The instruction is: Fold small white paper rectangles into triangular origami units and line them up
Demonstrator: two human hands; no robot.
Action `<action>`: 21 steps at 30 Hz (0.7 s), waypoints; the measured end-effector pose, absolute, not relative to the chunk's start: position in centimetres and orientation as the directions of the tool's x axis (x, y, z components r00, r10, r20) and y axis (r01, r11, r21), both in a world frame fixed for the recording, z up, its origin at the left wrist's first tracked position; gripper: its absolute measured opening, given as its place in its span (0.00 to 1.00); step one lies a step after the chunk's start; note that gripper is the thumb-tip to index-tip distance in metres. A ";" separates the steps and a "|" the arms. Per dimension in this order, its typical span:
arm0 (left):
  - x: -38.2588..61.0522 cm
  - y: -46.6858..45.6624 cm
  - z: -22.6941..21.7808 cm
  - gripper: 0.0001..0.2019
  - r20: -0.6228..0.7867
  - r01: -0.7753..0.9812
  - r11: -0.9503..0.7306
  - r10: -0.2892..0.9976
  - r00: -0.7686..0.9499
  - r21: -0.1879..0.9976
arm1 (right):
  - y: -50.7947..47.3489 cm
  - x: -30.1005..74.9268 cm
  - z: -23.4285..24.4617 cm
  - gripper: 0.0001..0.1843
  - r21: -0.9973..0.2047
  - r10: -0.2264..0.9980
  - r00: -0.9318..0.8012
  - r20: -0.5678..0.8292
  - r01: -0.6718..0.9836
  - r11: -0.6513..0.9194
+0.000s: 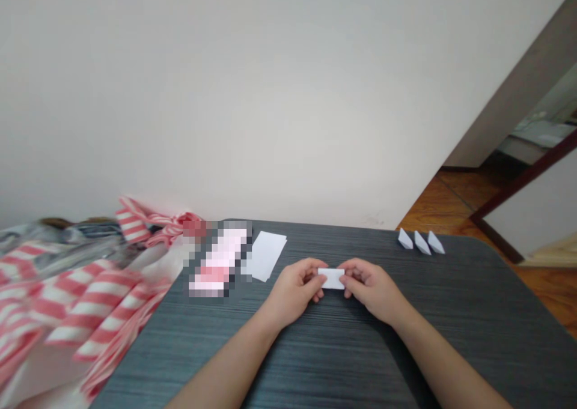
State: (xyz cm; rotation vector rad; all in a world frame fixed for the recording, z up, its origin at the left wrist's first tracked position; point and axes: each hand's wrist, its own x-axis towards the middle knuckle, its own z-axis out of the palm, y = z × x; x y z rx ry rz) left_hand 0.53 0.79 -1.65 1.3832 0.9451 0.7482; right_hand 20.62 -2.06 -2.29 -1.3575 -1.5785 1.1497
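Observation:
My left hand (295, 289) and my right hand (367, 289) hold a small folded white paper (332, 278) between them, pinching its short ends with fingers and thumbs. Both hands hover just above the dark grey wood-grain table (451, 313). Beyond my hands, a small stack of white paper sheets (265, 256) lies on the table. Near the far right corner stand several small folded paper pieces (421, 242) in a row, pale and pointed like little boats.
A pixelated pink-and-white object (219, 262) lies left of the paper stack. Pink-and-white striped cloth (85, 307) and grey fabric spill along the table's left side. A white wall rises behind; a wooden floor (451, 208) and doorway show at the right.

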 end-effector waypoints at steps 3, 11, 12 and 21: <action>0.5 0.8 -1.6 0.12 -0.111 0.103 0.072 0.882 0.459 0.992 | -2.0 20.6 -2.2 0.08 -0.946 0.987 -0.164 -0.006 0.321 0.047; 0.5 0.9 -1.5 0.11 -0.107 0.123 0.057 0.885 0.452 0.991 | -2.0 20.6 -1.8 0.09 -0.928 0.983 -0.180 -0.018 0.370 0.051; 0.5 0.9 -1.6 0.11 -0.107 0.122 0.057 0.886 0.451 0.991 | -2.0 20.7 -1.8 0.09 -0.926 0.983 -0.182 -0.017 0.374 0.053; 0.4 0.8 -1.9 0.10 -0.083 0.113 0.035 0.884 0.460 0.993 | -2.0 20.5 -2.1 0.09 -0.938 0.986 -0.167 -0.023 0.346 0.036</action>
